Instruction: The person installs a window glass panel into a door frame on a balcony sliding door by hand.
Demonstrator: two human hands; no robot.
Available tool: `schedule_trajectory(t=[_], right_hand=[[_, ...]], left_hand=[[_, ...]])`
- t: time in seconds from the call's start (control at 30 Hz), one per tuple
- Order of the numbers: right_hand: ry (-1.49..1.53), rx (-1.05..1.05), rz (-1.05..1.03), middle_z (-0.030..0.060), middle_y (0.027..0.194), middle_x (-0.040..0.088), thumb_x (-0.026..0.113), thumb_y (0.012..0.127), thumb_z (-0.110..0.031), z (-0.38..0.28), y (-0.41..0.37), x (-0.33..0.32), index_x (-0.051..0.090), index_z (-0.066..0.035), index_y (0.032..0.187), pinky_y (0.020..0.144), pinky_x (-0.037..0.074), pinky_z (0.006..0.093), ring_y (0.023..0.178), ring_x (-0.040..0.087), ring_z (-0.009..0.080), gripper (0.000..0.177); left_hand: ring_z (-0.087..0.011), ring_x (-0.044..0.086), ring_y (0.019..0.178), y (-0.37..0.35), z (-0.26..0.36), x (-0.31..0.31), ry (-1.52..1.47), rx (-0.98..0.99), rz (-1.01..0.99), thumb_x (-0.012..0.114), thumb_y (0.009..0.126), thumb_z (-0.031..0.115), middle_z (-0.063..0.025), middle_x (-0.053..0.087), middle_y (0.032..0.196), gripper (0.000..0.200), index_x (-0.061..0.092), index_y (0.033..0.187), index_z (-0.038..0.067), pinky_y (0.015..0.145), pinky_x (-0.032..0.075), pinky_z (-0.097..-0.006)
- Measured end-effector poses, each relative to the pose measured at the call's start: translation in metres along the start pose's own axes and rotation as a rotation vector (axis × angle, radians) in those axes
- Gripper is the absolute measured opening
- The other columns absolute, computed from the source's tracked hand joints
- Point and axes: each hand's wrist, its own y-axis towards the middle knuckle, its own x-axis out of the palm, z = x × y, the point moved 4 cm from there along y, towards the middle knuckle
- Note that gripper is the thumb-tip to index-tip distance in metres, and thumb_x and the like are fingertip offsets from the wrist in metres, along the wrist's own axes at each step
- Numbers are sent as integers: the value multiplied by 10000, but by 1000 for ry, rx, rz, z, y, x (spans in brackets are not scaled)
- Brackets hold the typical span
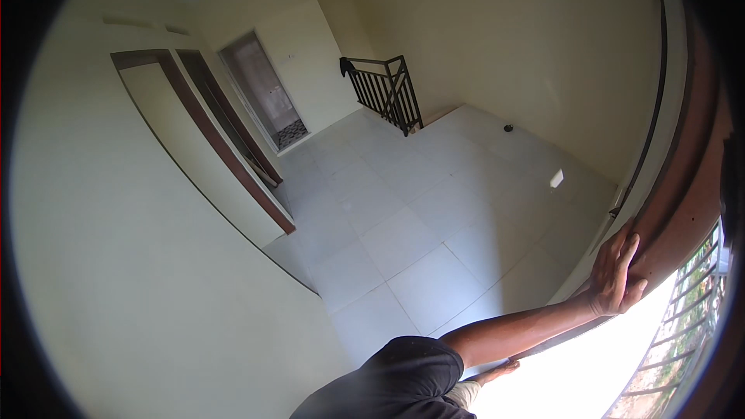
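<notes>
Left hand (615, 275) rests on brown frame (687, 213), lower right of picture, fingers apart, not clenched; arm reaches from black sleeve (411, 365), likely bracing body beside barred opening. Right hand unseen.

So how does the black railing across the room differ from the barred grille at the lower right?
The black railing stands indoors beside the tiled floor; the barred grille is seen through the bright opening, with greenery behind it.
The railing shows a corner and has something dark hanging at one end; the grille shows no corner and nothing hung on it.
The railing shows whole, while the grille runs out of view.
Both have rows of bars.
</notes>
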Motion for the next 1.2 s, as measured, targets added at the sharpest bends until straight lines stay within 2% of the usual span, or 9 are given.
schedule_trajectory(t=[0.83,1.0,1.1,1.17,1.2], right_hand=[[25,183,-26,162,1036,650,599,746,-397,43,-88,42,676,-102,978,830,491,410,985,616,335,383],[201,491,130,161,1039,650,600,745,-400,57,-182,95,676,-104,978,832,491,410,987,616,335,384],[469,808,350,161,1040,650,600,744,-401,5,-232,173,677,-105,978,833,491,409,988,615,334,385],[543,889,367,179,1049,643,652,697,-399,-4,-237,171,673,-115,1004,835,493,406,986,615,335,418],[643,903,438,187,1014,650,667,681,-397,-55,-265,97,668,-94,1008,822,498,411,975,617,339,446]], left_hand=[[-460,413,1186,3,-1,-1,-28,23,25,468,889,304,-365,287,1373,658,249,1402,-44,991,335,-483],[-437,471,1088,3,-2,2,13,51,53,509,877,371,-336,431,1237,652,336,1308,-88,936,362,-481],[-414,429,1098,-3,-4,5,96,59,-6,524,861,395,-312,386,1237,702,307,1310,-100,936,354,-489],[-408,401,1126,-2,-5,6,57,39,-38,523,855,399,-297,335,1270,738,259,1328,-101,942,355,-485],[-407,401,1125,-4,-8,4,84,64,-41,527,847,400,-298,338,1264,746,256,1329,-102,942,354,-489]])
